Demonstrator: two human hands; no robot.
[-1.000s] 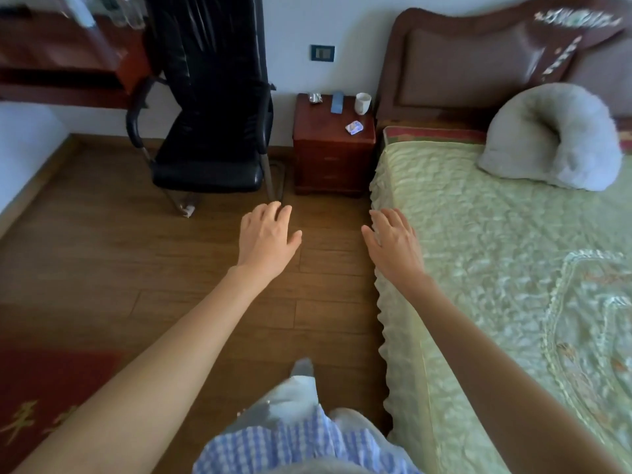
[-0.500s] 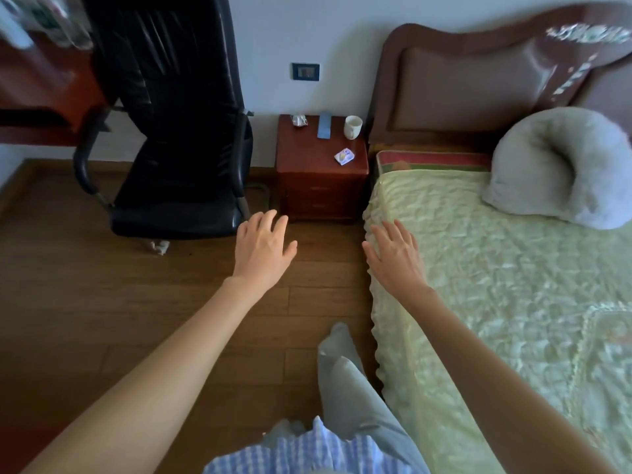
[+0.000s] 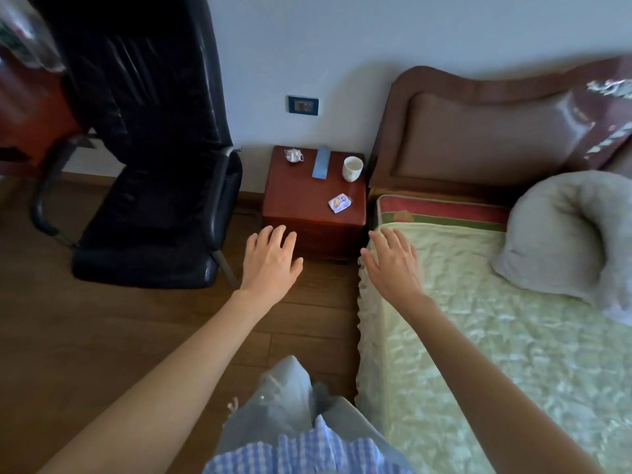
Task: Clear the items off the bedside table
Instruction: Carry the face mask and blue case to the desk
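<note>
The reddish wooden bedside table (image 3: 294,200) stands against the wall between a chair and the bed. On its top lie a crumpled white face mask (image 3: 293,155) at the back left, a flat blue case (image 3: 320,164) beside it, a white cup (image 3: 352,168) at the back right and a small white-and-purple packet (image 3: 339,203) near the front right. My left hand (image 3: 270,260) is stretched out, fingers apart and empty, just short of the table's front. My right hand (image 3: 393,263) is also spread and empty, over the bed's near corner.
A black office chair (image 3: 150,206) stands left of the table, with a red desk (image 3: 30,111) behind it. The bed (image 3: 496,336) with a green quilt, a grey curved pillow (image 3: 564,230) and a brown headboard (image 3: 478,131) fills the right. The wooden floor (image 3: 85,336) lies below.
The view has come closer to the bedside table. Both hands have stayed spread and empty, now reaching almost to the table's front.
</note>
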